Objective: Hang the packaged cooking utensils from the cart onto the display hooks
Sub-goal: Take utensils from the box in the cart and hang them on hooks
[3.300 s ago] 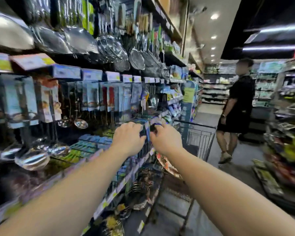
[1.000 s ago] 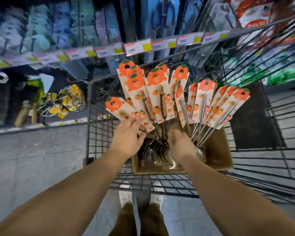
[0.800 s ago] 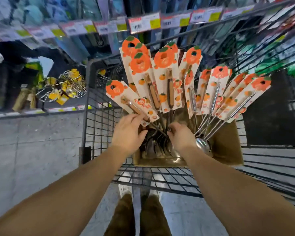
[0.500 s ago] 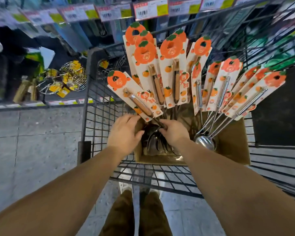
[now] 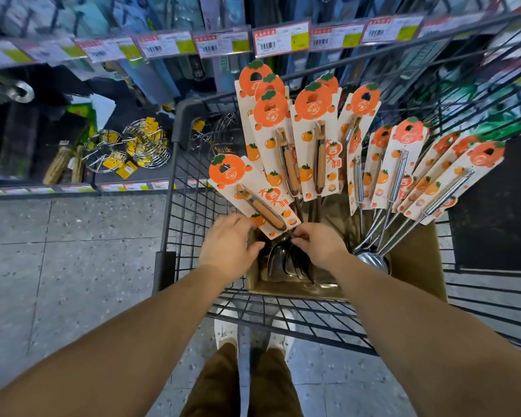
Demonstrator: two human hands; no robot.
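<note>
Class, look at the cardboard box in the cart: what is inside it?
The cardboard box holds packaged utensils standing upright: wooden-handled ones on orange cards and metal-handled ladles. Dark utensil heads crowd the bottom; the hands and cards hide the box floor.

A shop: price tags (image 5: 280, 39), wire cart (image 5: 190, 182).

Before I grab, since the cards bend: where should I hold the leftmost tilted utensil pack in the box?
Probably pinch the metal neck just below the leftmost pack, where the right hand is. Come from above: it leans up-left, out of the box, with neighbours crowding its right.
</note>
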